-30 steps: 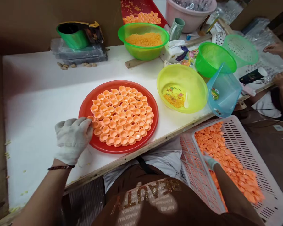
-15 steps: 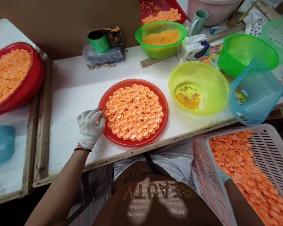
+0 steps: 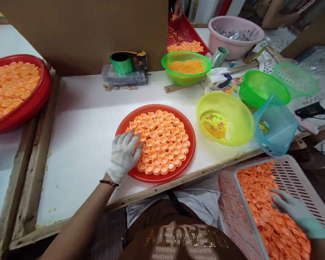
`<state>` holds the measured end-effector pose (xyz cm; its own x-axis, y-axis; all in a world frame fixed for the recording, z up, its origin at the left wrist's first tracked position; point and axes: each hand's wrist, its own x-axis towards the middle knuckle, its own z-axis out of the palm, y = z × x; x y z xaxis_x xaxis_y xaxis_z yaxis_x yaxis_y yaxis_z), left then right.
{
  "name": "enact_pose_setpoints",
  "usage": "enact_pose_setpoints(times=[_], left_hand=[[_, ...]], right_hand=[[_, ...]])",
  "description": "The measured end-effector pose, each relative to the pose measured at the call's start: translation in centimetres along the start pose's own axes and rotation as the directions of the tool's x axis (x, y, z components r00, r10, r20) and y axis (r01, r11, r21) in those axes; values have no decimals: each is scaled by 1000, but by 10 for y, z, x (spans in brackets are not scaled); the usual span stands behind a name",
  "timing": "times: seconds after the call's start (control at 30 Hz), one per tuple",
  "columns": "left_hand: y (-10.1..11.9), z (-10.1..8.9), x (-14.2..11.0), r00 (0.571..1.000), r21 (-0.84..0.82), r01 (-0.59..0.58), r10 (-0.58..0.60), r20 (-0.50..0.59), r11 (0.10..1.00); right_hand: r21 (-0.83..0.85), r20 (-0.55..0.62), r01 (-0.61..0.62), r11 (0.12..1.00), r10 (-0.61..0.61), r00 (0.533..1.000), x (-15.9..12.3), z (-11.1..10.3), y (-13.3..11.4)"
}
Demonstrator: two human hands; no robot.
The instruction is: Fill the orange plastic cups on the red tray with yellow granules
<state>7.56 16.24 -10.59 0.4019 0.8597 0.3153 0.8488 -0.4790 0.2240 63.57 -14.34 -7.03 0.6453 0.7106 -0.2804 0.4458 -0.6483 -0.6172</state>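
one loose left hand (image 3: 124, 153), mid-frame, and one loose right hand (image 3: 295, 209), lower right, should touch cups (image 3: 164, 146) and discs (image 3: 260, 195) softly.

Holds the spread, gloved left hand (image 3: 124, 153) over orange cups (image 3: 164, 146) along the left side of a red tray (image 3: 157, 178) on the white bench (image 3: 81, 144), and has the gloved right hand (image 3: 292, 207) on or just above orange discs (image 3: 260, 195) in a pale slotted crate (image 3: 295, 177).
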Motion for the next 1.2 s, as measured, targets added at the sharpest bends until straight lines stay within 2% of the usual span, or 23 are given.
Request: enact_pose_setpoints(times=[0.03, 0.1, 0.17, 0.23, 0.3, 0.37, 0.4, 0.5, 0.57, 0.6, 0.67, 0.77, 0.83, 0.97, 1.03, 1.1, 1.2], left_hand=[[4, 4, 4, 999, -16, -44, 44, 25, 999], [12, 13, 13, 988, -46, -129, 132, 83, 991], [17, 20, 21, 970, -68, -194, 202, 133, 979], [20, 22, 24, 956, -76, -232, 242, 166, 970], [20, 20, 24, 952, -67, -243, 251, 177, 968], [20, 16, 23, 953, -50, -239, 244, 178, 970], [20, 14, 23, 954, -42, -237, 240, 178, 971], [20, 12, 25, 953, -23, -236, 236, 189, 971], [18, 14, 27, 951, -15, -237, 235, 201, 971], [17, 15, 27, 951, -13, -236, 234, 204, 972], [15, 18, 27, 952, -11, -233, 230, 203, 973], [11, 20, 24, 955, -18, -229, 228, 188, 973], [9, 20, 23, 956, -25, -230, 231, 181, 973], [4, 19, 21, 948, -41, -255, 258, 187, 966], [1, 19, 21, 943, -48, -270, 274, 191, 962], [-1, 19, 21, 941, -52, -277, 282, 186, 960], [-4, 18, 21, 943, -61, -280, 287, 169, 958]], right_hand=[[62, 56, -56, 997, 52, 997, -2, -6, -19], [145, 120, -51, 988, 33, 992, -8, -3, -73], [223, 162, 70, 972, -108, 981, -11, 20, -135], [235, 221, 236, 943, -288, 932, -10, 61, -193], [282, 310, 410, 867, -487, 816, -2, 111, -242], [325, 290, 586, 742, -668, 685, 10, 167, -280], [342, 251, 644, 684, -727, 639, 16, 195, -296], [378, 180, 729, 571, -818, 547, 31, 270, -334], [316, 246, 796, 517, -855, 457, 38, 303, -351], [253, 303, 834, 490, -859, 413, 41, 313, -357], [87, 417, 894, 440, -831, 369, 48, 321, -365], [-114, 497, 915, 387, -775, 390, 58, 317, -368], [-130, 514, 918, 374, -767, 385, 61, 314, -369], [19, 553, 942, 335, -789, 269, 63, 318, -378], [21, 590, 954, 298, -774, 229, 64, 320, -383], [-68, 631, 967, 246, -740, 232, 65, 319, -387], [-228, 686, 967, 113, -686, 242, 62, 314, -390]])
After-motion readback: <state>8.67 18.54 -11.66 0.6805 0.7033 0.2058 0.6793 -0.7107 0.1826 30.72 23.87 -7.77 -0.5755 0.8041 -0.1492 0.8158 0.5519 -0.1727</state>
